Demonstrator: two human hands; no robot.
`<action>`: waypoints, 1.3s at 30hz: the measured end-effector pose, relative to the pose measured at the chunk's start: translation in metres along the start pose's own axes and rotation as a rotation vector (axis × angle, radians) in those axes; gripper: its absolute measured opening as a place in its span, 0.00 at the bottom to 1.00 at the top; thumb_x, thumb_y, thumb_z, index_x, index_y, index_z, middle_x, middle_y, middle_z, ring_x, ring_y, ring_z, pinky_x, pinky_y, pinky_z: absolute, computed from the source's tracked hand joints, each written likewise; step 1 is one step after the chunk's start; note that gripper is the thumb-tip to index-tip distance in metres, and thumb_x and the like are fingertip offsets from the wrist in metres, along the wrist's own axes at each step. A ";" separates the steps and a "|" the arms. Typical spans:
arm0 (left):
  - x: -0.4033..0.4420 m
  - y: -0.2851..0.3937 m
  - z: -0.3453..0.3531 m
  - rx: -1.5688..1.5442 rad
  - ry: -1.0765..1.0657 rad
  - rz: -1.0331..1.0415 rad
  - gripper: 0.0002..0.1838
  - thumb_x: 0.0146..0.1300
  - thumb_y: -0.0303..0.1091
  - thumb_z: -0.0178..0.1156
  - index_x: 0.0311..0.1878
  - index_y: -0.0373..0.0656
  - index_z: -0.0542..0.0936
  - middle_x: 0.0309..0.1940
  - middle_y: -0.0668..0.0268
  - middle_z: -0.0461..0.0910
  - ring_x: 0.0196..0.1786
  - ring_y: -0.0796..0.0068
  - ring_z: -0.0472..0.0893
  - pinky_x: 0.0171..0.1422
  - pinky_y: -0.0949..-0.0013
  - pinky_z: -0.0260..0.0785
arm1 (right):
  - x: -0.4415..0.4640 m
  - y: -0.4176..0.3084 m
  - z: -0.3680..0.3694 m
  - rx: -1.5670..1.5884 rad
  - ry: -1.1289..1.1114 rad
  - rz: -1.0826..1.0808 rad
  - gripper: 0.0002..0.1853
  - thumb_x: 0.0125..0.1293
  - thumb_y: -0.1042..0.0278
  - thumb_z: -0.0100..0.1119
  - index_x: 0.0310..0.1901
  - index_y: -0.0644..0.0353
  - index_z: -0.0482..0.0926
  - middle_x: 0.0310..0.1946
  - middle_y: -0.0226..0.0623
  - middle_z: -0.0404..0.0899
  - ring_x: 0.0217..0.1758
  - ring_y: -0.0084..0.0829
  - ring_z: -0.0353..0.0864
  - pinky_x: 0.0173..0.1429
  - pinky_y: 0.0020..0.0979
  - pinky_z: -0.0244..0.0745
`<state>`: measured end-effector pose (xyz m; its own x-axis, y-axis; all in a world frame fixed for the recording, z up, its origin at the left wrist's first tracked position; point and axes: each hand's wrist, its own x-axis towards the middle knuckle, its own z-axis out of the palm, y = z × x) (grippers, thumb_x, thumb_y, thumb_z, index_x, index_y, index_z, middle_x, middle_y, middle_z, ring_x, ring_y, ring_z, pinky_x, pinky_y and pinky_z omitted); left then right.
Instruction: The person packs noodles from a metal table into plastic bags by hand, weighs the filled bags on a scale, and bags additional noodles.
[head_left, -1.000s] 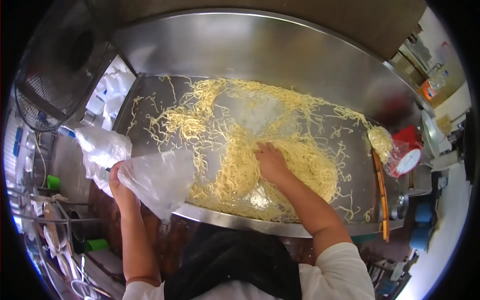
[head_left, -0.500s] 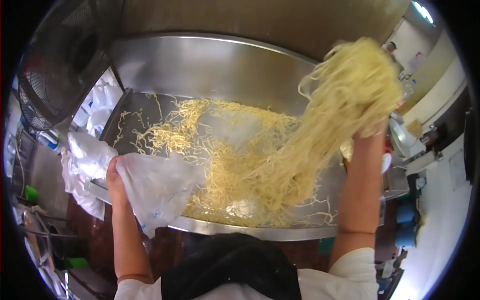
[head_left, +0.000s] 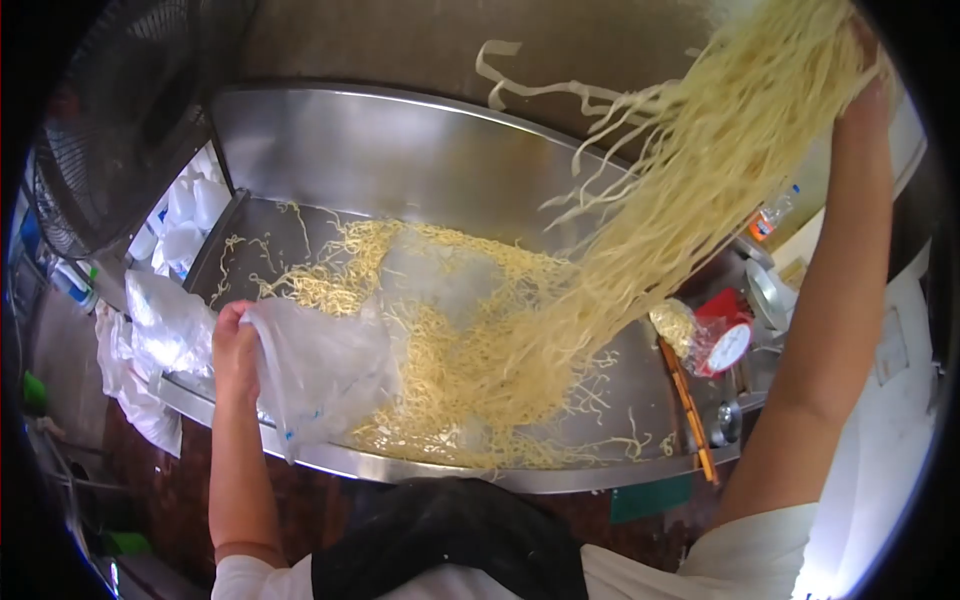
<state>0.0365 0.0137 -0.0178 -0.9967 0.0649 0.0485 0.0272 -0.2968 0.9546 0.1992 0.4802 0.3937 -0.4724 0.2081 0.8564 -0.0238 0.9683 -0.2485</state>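
Note:
High at the upper right, my right hand [head_left: 868, 75] grips a large bunch of long yellow noodles [head_left: 730, 130]. The strands hang in a slanting curtain down to more noodles [head_left: 440, 360] spread over a metal tray [head_left: 650, 395]. Some loose strands swing out to the left of the bunch. At the tray's near left edge, my left hand [head_left: 235, 345] is closed on the rim of a clear plastic bag [head_left: 325, 370]. The bag hangs partly over the noodles and the tray's front rim.
A fan [head_left: 95, 130] stands at the left, above white bottles [head_left: 185, 210]. Another filled plastic bag [head_left: 165, 320] sits beside my left hand. On the right are orange-brown sticks [head_left: 688, 410], a red-and-white package [head_left: 725, 335] and a metal lid [head_left: 767, 293].
My right hand has risen and moved right, stretching the noodles higher off the tray. My left hand still holds the bag in nearly the same place.

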 end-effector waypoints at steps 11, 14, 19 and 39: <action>0.047 0.035 0.091 -0.159 -0.018 -0.122 0.05 0.64 0.27 0.53 0.43 0.43 0.73 0.24 0.74 0.73 0.18 0.86 0.66 0.18 0.80 0.55 | -0.440 0.009 0.211 -0.563 -1.067 0.264 0.40 0.48 0.47 0.70 0.63 0.55 0.71 0.66 0.46 0.66 0.71 0.44 0.60 0.69 0.55 0.57; 0.051 0.046 0.120 -0.175 -0.092 -0.175 0.07 0.64 0.28 0.55 0.46 0.43 0.73 0.30 0.71 0.77 0.25 0.83 0.73 0.26 0.79 0.65 | -0.470 -0.007 0.222 -0.132 -1.218 0.255 0.30 0.47 0.56 0.69 0.55 0.54 0.77 0.57 0.45 0.73 0.61 0.47 0.71 0.61 0.47 0.68; 0.071 0.045 0.165 -0.303 -0.089 -0.118 0.07 0.64 0.28 0.57 0.45 0.42 0.75 0.29 0.71 0.76 0.30 0.81 0.75 0.36 0.75 0.69 | -0.433 -0.006 0.215 0.218 -1.004 0.273 0.31 0.43 0.57 0.71 0.52 0.58 0.78 0.50 0.48 0.76 0.52 0.50 0.76 0.57 0.36 0.72; -0.112 -0.029 0.190 0.558 -0.650 0.954 0.14 0.64 0.31 0.58 0.52 0.38 0.79 0.27 0.63 0.80 0.27 0.72 0.78 0.31 0.68 0.69 | -0.350 -0.006 0.270 2.212 0.036 1.352 0.15 0.69 0.56 0.53 0.48 0.57 0.76 0.42 0.37 0.79 0.44 0.32 0.80 0.46 0.32 0.81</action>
<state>0.1619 0.1960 0.0054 -0.3492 0.5462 0.7614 0.8922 -0.0547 0.4484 0.1266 0.3638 -0.0272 -0.9613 0.2749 -0.0184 -0.2652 -0.9412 -0.2095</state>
